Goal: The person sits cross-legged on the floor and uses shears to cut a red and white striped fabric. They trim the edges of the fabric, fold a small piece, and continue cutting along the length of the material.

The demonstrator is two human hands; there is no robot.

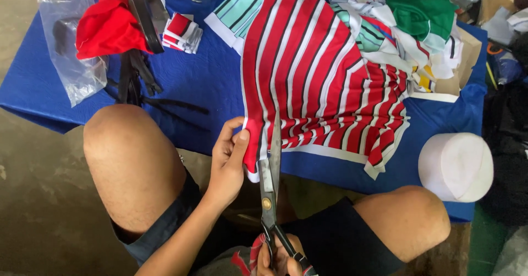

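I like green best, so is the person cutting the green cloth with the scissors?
No, the metal scissors are cutting the red-and-white striped cloth, while the green cloth lies untouched far up the blue table.

The left hand [228,163] is raised from the lower left, forearm extended, thumb and fingers pinched closed. The right hand [278,259] is seen only partly at the bottom edge, fingers curled shut. Both knees are bent.

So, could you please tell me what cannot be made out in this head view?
- Right hand: cut off by the bottom edge.
- Scissors handles: hidden by that hand.
- Fabric pile: lower pieces buried.
- Plastic bag contents: blurred behind the film.
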